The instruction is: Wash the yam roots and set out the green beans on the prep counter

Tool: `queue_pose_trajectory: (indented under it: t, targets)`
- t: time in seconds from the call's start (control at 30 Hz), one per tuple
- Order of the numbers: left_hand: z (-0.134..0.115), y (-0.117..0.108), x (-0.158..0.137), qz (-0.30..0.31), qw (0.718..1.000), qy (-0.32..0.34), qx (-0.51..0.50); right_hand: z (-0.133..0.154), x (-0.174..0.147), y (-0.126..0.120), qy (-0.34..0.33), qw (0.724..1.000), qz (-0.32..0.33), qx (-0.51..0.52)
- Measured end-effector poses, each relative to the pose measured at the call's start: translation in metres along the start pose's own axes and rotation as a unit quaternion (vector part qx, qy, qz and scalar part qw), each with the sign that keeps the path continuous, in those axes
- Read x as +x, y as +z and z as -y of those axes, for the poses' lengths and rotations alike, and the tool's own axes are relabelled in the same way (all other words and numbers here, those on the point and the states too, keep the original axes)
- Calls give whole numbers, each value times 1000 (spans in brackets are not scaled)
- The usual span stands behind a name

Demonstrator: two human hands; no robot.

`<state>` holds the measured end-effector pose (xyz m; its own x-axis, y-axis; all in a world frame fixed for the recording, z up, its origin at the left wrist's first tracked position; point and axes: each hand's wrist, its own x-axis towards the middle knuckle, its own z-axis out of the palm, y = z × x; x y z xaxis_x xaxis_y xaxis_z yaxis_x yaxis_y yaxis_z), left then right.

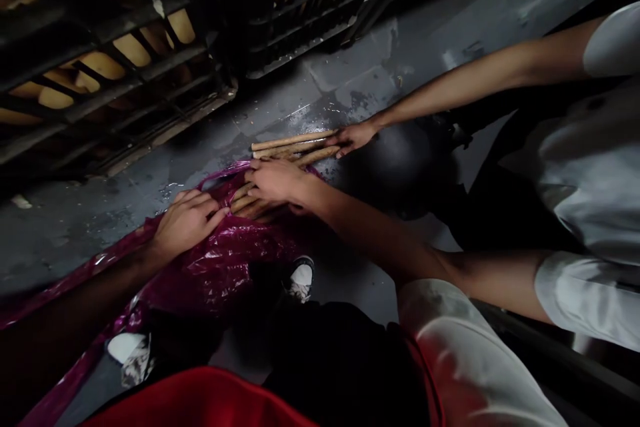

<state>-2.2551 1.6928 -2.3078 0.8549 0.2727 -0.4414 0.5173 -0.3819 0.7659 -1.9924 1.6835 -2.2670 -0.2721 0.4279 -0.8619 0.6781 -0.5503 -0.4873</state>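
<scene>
A crumpled purple plastic bag spreads over the floor by my feet. My left hand pinches the bag's edge at its mouth. Several long, thin, brown stick-like roots lie partly in the bag's opening. Across them my right hand is closed, its fingers curled over the roots; its palm side is hidden. A co-worker's hand grips the right-hand ends of other brown sticks, just beyond my right hand. The co-worker's other arm passes beneath my right forearm, its hand mostly hidden.
Black slatted crates holding yellowish-brown oblong produce stand at upper left, with another dark crate beside them. The grey floor looks wet and littered with bits. My white-toed shoes flank the bag. The co-worker stands at right.
</scene>
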Motion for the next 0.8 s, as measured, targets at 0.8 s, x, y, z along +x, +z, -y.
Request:
queue_pose_trajectory:
  t: [0.8]
  targets:
    - [12,14,-5,-16,999,-29,-16,23,-88,74,-63,990,-121,49]
